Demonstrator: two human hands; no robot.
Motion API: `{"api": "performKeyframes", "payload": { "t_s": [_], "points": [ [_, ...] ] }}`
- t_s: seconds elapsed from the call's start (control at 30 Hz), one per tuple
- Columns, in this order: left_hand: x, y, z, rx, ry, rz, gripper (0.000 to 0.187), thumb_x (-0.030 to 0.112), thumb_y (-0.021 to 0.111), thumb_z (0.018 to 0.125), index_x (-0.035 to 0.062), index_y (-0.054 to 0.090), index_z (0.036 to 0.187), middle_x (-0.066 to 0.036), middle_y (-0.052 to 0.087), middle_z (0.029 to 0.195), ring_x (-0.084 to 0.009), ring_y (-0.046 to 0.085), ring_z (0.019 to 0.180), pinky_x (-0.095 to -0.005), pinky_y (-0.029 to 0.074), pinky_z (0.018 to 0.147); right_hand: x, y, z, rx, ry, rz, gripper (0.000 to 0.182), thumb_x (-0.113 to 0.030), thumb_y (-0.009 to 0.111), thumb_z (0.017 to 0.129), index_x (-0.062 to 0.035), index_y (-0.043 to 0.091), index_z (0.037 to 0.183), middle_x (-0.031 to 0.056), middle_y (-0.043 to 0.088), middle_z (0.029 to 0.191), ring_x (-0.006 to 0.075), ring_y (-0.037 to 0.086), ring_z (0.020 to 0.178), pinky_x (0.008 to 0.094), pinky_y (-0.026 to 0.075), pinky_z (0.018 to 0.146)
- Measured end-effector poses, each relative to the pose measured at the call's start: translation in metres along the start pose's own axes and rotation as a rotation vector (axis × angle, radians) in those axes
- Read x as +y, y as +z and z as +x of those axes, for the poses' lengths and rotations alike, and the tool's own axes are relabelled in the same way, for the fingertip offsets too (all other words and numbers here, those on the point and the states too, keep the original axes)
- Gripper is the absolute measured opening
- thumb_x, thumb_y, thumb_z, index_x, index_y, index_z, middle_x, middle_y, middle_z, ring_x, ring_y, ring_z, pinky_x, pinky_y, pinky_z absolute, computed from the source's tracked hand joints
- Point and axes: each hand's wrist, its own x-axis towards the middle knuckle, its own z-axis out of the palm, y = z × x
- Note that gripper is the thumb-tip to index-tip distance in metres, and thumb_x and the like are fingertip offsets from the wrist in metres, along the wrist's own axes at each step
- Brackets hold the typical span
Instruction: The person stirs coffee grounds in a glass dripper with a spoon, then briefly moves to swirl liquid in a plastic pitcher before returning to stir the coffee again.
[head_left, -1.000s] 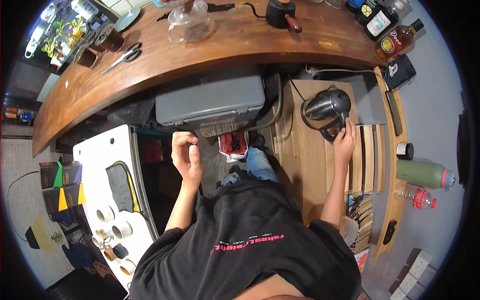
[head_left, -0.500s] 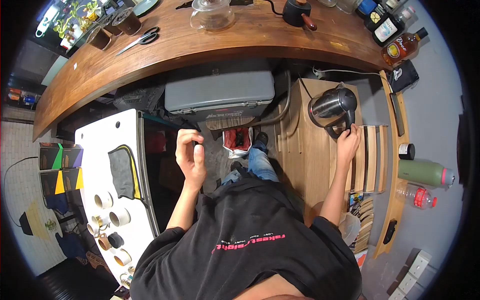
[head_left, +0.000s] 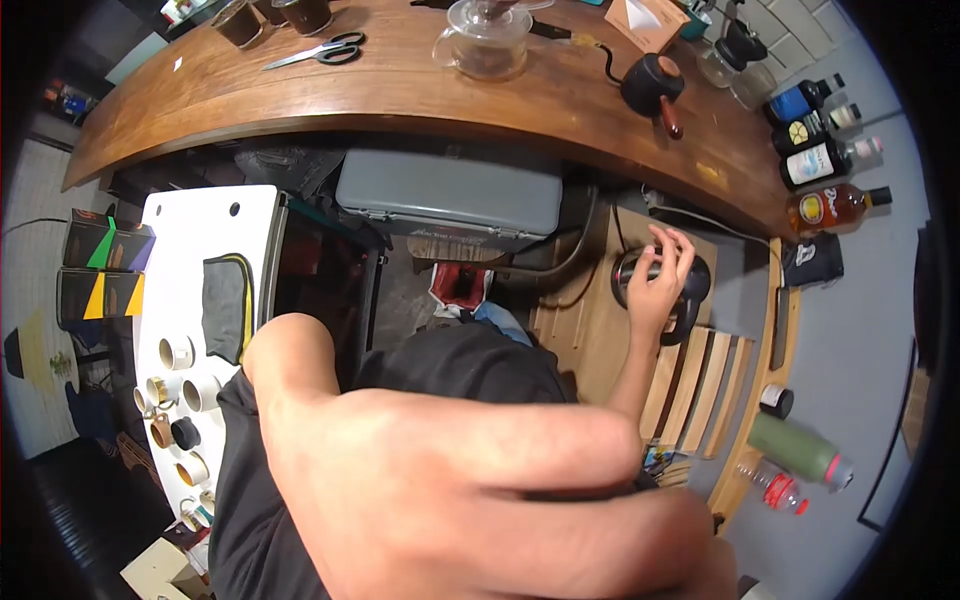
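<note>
My left hand (head_left: 430, 490) looms large across the lower middle, close to the camera; its fingers are bent, their tips are hidden, and I cannot see whether it holds anything. My right hand (head_left: 658, 285) is over the lid of the dark electric kettle (head_left: 692, 292), fingers apart and not wrapped round the handle (head_left: 684, 322); whether they touch the lid is unclear. The kettle stands upright on a wooden cabinet top (head_left: 590, 310), beside wooden slats (head_left: 705, 390).
The wooden counter (head_left: 400, 95) bears scissors (head_left: 335, 50), a glass server (head_left: 485, 50), a black gooseneck kettle (head_left: 652, 85) and bottles (head_left: 810, 160). A grey case (head_left: 450, 190) sits below. Cups (head_left: 202, 393) and a grey cloth (head_left: 225, 300) rest on the white surface (head_left: 215, 215).
My left hand has come up close to the camera. My right hand has let go of the kettle's handle and moved over its lid. The view has shifted and tilted.
</note>
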Motion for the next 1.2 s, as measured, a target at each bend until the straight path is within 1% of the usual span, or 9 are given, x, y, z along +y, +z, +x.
{"api": "performKeyframes", "payload": {
  "t_s": [0.3, 0.47, 0.5, 0.53, 0.73, 0.77, 0.9, 1.07, 1.2],
  "points": [
    [-0.086, 0.038, 0.051, 0.226, 0.076, -0.055, 0.005, 0.001, 0.064, 0.069, 0.0051, 0.065, 0.072, -0.007, 0.061, 0.074, -0.0192, 0.054, 0.063, -0.0290, 0.043, 0.057, -0.020, 0.014, 0.074, 0.022, -0.225, 0.109, 0.019, 0.006, 0.053, 0.092, 0.0039, 0.067, 0.104, 0.0157, 0.056, 0.109, 0.0266, 0.062, 0.096, 0.0367, 0.053, 0.085],
    [-0.138, 0.031, 0.086, 0.293, 0.227, -0.115, 0.007, -0.008, 0.057, 0.069, -0.0014, 0.061, 0.069, -0.012, 0.061, 0.073, -0.0210, 0.057, 0.064, -0.0292, 0.046, 0.057, -0.059, 0.016, 0.100, -0.004, -0.141, 0.383, 0.014, 0.001, 0.051, 0.097, 0.0032, 0.063, 0.102, 0.0101, 0.058, 0.097, 0.0168, 0.059, 0.079, 0.0271, 0.049, 0.072],
    [-0.176, 0.016, 0.087, 0.178, 0.298, 0.116, 0.013, -0.009, 0.046, 0.084, 0.0005, 0.055, 0.085, -0.011, 0.055, 0.084, -0.0183, 0.050, 0.070, -0.0285, 0.041, 0.059, -0.065, 0.021, 0.107, -0.059, -0.103, 0.535, 0.013, -0.002, 0.050, 0.099, 0.0023, 0.062, 0.101, 0.0078, 0.058, 0.093, 0.0135, 0.058, 0.075, 0.0246, 0.047, 0.070],
    [-0.200, 0.016, 0.091, 0.283, 0.173, 0.131, 0.020, -0.014, 0.054, 0.077, -0.0019, 0.062, 0.090, -0.010, 0.059, 0.080, -0.0215, 0.056, 0.071, -0.0317, 0.047, 0.064, -0.071, 0.026, 0.116, -0.035, -0.106, 0.548, 0.013, -0.002, 0.050, 0.099, 0.0023, 0.062, 0.101, 0.0078, 0.058, 0.093, 0.0135, 0.058, 0.075, 0.0246, 0.047, 0.070],
    [-0.338, 0.030, 0.120, 0.333, 0.002, 0.062, 0.048, 0.011, 0.072, 0.084, -0.0005, 0.050, 0.125, -0.014, 0.052, 0.116, -0.0235, 0.057, 0.101, -0.0361, 0.047, 0.089, -0.112, 0.072, 0.189, -0.438, 0.028, 0.794, 0.032, -0.030, 0.052, 0.105, -0.0031, 0.055, 0.089, 0.0002, 0.056, 0.078, 0.0043, 0.051, 0.064, 0.0204, 0.040, 0.056],
    [-0.359, 0.034, 0.122, 0.296, -0.003, 0.031, 0.073, 0.029, 0.081, 0.079, 0.0005, 0.043, 0.135, -0.016, 0.049, 0.124, -0.0275, 0.055, 0.112, -0.0406, 0.045, 0.096, -0.116, 0.082, 0.203, -0.433, 0.025, 0.788, 0.032, -0.030, 0.052, 0.105, -0.0031, 0.055, 0.089, 0.0002, 0.056, 0.078, 0.0043, 0.051, 0.064, 0.0204, 0.040, 0.056],
    [-0.382, 0.043, 0.137, 0.227, 0.100, 0.067, 0.105, 0.047, 0.088, 0.067, 0.0015, 0.033, 0.144, -0.020, 0.042, 0.140, -0.0337, 0.048, 0.128, -0.0446, 0.040, 0.106, -0.137, 0.101, 0.250, -0.466, 0.064, 0.611, 0.037, -0.037, 0.054, 0.104, -0.0054, 0.054, 0.085, -0.0030, 0.049, 0.069, 0.0030, 0.045, 0.060, 0.0223, 0.036, 0.053],
    [-0.388, 0.042, 0.143, 0.142, 0.136, 0.085, 0.097, 0.042, 0.088, 0.067, 0.0055, 0.041, 0.143, -0.020, 0.040, 0.146, -0.0381, 0.044, 0.135, -0.0500, 0.040, 0.110, -0.134, 0.112, 0.273, -0.466, -0.079, 0.477, 0.040, -0.032, 0.056, 0.103, -0.0021, 0.047, 0.079, -0.0052, 0.034, 0.068, 0.0047, 0.030, 0.063, 0.0269, 0.027, 0.054],
    [-0.392, 0.044, 0.142, 0.117, 0.146, 0.023, 0.085, 0.036, 0.088, 0.069, 0.0072, 0.049, 0.139, -0.019, 0.038, 0.150, -0.0378, 0.048, 0.132, -0.0487, 0.044, 0.108, -0.164, 0.105, 0.273, -0.344, -0.283, 0.331, 0.026, -0.023, 0.058, 0.102, -0.0015, 0.056, 0.087, -0.0007, 0.041, 0.065, 0.0071, 0.036, 0.060, 0.0279, 0.032, 0.055]
  ]
}}
